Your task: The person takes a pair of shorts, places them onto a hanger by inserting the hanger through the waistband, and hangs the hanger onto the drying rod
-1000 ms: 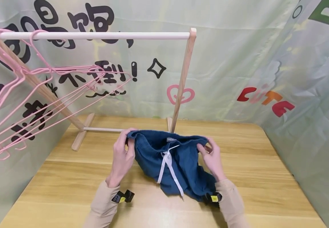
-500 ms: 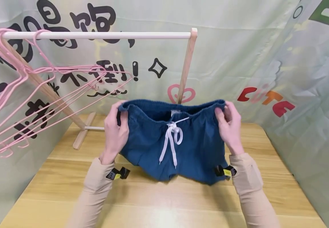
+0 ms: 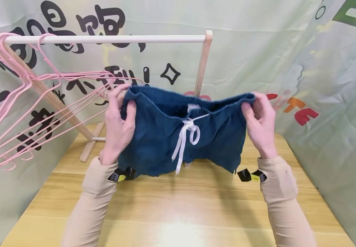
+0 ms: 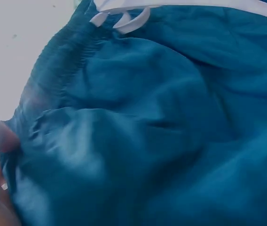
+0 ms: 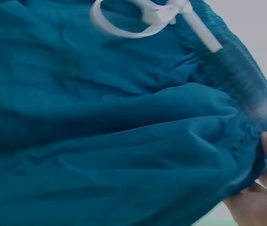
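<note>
My left hand (image 3: pixel 118 128) and right hand (image 3: pixel 262 125) each pinch an end of the waistband (image 3: pixel 171 98), holding the blue shorts (image 3: pixel 159 144) up over the table (image 3: pixel 209 209), the white drawstring (image 3: pixel 182 140) dangling in front, the hangers (image 3: pixel 26 80) to the left.

Matt woven cloth, creased across its panels, makes up the blue shorts (image 3: pixel 159 140), their waistband (image 3: pixel 165 94) rough with gathers, the drawstring (image 3: pixel 189 125) a matt woven cord. Below, the wood-grained tabletop (image 3: pixel 196 209) gleams smooth and glossy. The rack's posts (image 3: pixel 203 61) are pale, matt wood, its rail (image 3: pixel 119 39) smooth. Pink hangers (image 3: pixel 26 78) look smoothly coated; the backdrop (image 3: pixel 246 61) is wrinkled cloth with a faint sheen, the sleeves (image 3: pixel 93 199) matt fabric.
</note>
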`<state>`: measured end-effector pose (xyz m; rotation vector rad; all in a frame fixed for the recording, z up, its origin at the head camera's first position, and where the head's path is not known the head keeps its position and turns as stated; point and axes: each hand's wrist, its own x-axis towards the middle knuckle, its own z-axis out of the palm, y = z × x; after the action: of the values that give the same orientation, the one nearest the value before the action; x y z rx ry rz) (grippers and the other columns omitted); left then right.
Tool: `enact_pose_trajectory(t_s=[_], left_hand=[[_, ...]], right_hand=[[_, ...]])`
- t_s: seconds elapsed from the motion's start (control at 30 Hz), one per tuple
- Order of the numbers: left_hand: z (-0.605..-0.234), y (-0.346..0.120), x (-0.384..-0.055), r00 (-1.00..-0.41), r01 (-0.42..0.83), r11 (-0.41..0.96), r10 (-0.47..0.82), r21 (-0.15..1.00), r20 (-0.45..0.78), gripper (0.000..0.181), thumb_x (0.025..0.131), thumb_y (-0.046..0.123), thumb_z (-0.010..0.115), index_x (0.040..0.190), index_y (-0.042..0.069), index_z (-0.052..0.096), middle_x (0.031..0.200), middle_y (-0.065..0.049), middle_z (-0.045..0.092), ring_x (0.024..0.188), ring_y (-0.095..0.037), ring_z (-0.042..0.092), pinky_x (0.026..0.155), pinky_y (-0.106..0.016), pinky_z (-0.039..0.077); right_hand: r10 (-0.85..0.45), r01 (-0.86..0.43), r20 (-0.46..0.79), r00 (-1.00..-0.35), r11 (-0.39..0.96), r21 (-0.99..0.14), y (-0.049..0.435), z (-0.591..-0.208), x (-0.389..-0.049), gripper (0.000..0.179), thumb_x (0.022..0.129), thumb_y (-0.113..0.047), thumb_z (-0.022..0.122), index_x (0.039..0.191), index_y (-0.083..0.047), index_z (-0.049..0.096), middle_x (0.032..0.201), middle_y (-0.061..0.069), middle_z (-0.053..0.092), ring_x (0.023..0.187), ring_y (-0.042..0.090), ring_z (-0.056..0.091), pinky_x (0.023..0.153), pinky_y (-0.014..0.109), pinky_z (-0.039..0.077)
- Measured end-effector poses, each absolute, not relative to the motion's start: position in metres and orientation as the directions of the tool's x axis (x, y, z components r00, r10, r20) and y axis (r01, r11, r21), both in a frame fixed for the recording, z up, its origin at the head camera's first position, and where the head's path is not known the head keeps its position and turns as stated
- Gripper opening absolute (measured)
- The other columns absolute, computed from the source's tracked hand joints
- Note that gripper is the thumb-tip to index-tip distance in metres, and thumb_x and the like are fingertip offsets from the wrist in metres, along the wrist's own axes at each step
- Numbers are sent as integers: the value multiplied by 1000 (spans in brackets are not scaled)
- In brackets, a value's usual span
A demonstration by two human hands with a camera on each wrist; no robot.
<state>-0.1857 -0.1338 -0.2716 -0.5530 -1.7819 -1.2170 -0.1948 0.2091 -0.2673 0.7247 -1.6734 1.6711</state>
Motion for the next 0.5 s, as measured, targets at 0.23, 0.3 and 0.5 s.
enact_pose_trajectory(t_s=[0.23, 0.3, 0.5], left_hand=[[-335, -142, -189, -632, 681, 566, 132, 465, 764, 37, 95, -8, 45, 128, 6, 56, 118, -14, 65, 102, -26, 62, 92, -38, 47], [-347, -143, -187, -678, 647, 608, 180, 461, 713, 34, 95, -7, 46, 119, 9, 62, 113, -10, 65, 95, -24, 61, 85, -38, 48], [-363, -149, -178, -764, 568, 722, 284, 394, 580, 22, 93, 0, 54, 99, 16, 68, 96, -3, 61, 69, -18, 51, 64, -31, 41]], right_hand=[[-21, -544, 547, -837, 136, -828, 221, -331, -185, 27, 99, 4, 53, 115, -18, 55, 99, -12, 64, 93, 3, 61, 84, 16, 47], [-35, -502, 505, -862, 197, -842, 222, -345, -183, 20, 100, 3, 52, 114, -11, 52, 96, -13, 63, 90, 3, 59, 82, 16, 45], [-184, -477, 441, -879, 320, -818, 232, -373, -177, 21, 101, 4, 47, 118, 5, 34, 89, 7, 60, 80, 6, 58, 75, 20, 43]])
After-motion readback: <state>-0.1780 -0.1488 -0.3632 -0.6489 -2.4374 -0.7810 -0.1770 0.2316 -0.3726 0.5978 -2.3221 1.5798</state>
